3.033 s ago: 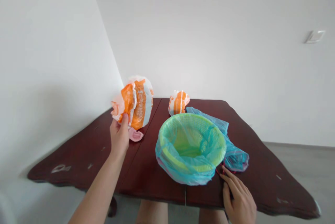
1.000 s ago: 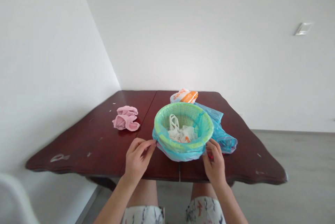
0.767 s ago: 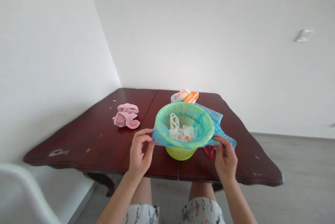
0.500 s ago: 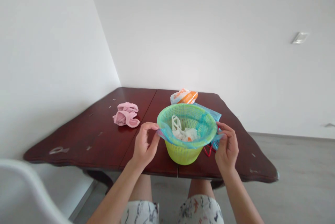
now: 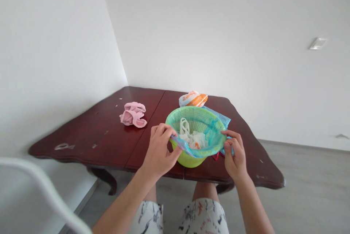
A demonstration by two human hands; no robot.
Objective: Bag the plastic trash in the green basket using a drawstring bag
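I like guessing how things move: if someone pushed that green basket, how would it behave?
The green basket is probably light for its size, with openwork sides and crumpled plastic inside. A push near the top might tip it, since its base looks narrower than its rim. Its wrinkled blue liner may slip.

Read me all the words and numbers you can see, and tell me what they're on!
None can be read clearly.
Orange lettering on the white-and-orange bag: too blurred to read.
Orange mark on the white plastic in the green basket: too small to tell.
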